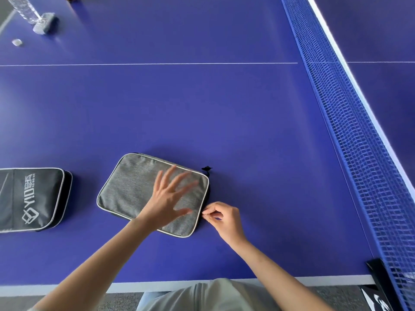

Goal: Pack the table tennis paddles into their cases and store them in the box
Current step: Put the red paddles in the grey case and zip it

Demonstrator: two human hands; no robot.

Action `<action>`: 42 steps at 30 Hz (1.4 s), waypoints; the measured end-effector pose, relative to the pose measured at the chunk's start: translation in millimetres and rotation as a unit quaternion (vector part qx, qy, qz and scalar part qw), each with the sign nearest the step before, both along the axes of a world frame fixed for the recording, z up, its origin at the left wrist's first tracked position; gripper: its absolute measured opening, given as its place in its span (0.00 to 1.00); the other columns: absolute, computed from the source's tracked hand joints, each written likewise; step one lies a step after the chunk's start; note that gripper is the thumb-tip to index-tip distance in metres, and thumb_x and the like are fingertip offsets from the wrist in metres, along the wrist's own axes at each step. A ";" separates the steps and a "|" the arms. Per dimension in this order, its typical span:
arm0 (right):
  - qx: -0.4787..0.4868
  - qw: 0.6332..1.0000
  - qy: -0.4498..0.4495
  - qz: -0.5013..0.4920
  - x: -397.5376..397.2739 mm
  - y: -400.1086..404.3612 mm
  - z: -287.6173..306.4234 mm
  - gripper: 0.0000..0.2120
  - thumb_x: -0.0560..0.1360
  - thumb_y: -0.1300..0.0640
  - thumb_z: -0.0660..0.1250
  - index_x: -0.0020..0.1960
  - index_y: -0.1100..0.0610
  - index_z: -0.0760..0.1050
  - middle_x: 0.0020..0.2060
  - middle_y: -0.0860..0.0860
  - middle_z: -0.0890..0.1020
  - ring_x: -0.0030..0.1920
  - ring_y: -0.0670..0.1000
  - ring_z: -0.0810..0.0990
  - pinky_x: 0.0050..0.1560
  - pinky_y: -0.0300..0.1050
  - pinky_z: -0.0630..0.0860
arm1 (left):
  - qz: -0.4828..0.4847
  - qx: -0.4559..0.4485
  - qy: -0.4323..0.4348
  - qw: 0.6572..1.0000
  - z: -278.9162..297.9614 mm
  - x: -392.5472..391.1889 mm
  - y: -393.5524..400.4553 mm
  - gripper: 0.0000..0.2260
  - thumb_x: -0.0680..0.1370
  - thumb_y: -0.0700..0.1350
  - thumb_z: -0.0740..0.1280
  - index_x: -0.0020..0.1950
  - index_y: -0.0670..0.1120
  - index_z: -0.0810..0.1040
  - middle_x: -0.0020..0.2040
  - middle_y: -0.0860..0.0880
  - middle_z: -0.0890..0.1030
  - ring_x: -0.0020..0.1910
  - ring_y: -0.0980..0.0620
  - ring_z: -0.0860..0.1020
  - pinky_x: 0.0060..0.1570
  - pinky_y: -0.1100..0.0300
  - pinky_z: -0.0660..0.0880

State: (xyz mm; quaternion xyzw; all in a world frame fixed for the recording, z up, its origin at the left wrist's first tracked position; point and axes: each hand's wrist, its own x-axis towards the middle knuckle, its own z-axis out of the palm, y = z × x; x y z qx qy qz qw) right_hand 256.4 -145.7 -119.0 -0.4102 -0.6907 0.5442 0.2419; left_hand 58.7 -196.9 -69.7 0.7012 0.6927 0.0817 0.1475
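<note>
Table top (202,104): was deep blue-violet, crossed by a thin white line, with a white edge band
Net (350,135): was blue mesh, topped by a white band
Flat fabric case (134,189): was heathered grey, piped in white, with a black zip tab
Second case (31,198): was black and dark grey, white-piped, with white lettering and a white emblem

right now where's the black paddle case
In the head view, the black case lies flat on the blue table at the left edge, just left of the grey case and apart from it.
</note>
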 end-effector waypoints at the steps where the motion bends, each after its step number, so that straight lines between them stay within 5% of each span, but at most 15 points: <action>1: 0.007 1.000 -0.001 -0.002 0.6 1.3 -0.3 0.02 0.68 0.69 0.73 0.39 0.65 0.80 0.38 0.55 0.84 0.38 0.46 0.82 0.42 0.42 0.81 | -0.085 0.009 0.024 0.996 3.4 1.9 8.8 0.31 0.69 0.58 0.72 0.70 0.56 0.69 0.73 0.53 0.65 0.75 0.45 0.55 0.72 0.39 0.53; 5: 0.029 0.999 -0.029 -0.020 3.6 1.3 -2.5 0.03 0.67 0.67 0.74 0.38 0.63 0.81 0.35 0.54 0.83 0.35 0.45 0.80 0.39 0.40 0.79 | -0.275 -0.074 0.079 0.955 10.0 11.1 47.4 0.19 0.75 0.57 0.65 0.64 0.54 0.75 0.69 0.56 0.70 0.73 0.51 0.59 0.72 0.56 0.53; 10: -0.004 0.998 -0.030 -0.048 4.2 -2.7 -8.2 0.03 0.68 0.66 0.74 0.37 0.63 0.80 0.34 0.53 0.83 0.34 0.41 0.79 0.38 0.33 0.76 | -0.386 -0.122 0.147 0.902 12.3 14.3 75.9 0.18 0.74 0.60 0.64 0.60 0.53 0.77 0.61 0.54 0.74 0.67 0.50 0.64 0.71 0.57 0.51; 20: -0.036 0.997 -0.027 -0.069 4.3 0.8 -11.2 0.03 0.69 0.66 0.73 0.37 0.63 0.79 0.35 0.53 0.83 0.35 0.39 0.79 0.38 0.28 0.73 | -0.423 -0.255 0.175 0.851 13.5 31.9 105.8 0.16 0.74 0.59 0.67 0.57 0.52 0.79 0.56 0.52 0.76 0.60 0.50 0.65 0.60 0.57 0.61; 24: -0.037 0.997 -0.026 -0.058 4.5 11.4 -9.6 0.04 0.68 0.67 0.74 0.38 0.65 0.79 0.36 0.56 0.84 0.35 0.42 0.79 0.41 0.37 0.78 | -0.409 -0.277 0.168 0.853 11.9 36.8 116.7 0.16 0.73 0.57 0.68 0.56 0.50 0.80 0.53 0.51 0.79 0.57 0.50 0.71 0.59 0.55 0.67; 29: -0.040 0.997 -0.020 -0.070 3.0 21.9 -9.2 0.03 0.69 0.67 0.74 0.39 0.65 0.79 0.37 0.57 0.84 0.36 0.44 0.81 0.42 0.38 0.78 | -0.334 -0.285 0.032 0.898 15.5 25.2 125.6 0.12 0.70 0.53 0.73 0.50 0.50 0.82 0.48 0.53 0.81 0.52 0.52 0.75 0.54 0.52 0.72; 42: -0.041 0.996 -0.013 -0.084 -2.0 37.2 -10.8 0.03 0.69 0.66 0.73 0.38 0.64 0.79 0.36 0.56 0.84 0.36 0.47 0.81 0.42 0.39 0.78 | -0.320 -0.245 0.002 0.915 8.0 8.9 131.8 0.12 0.73 0.53 0.69 0.52 0.48 0.79 0.50 0.52 0.79 0.52 0.52 0.74 0.48 0.63 0.63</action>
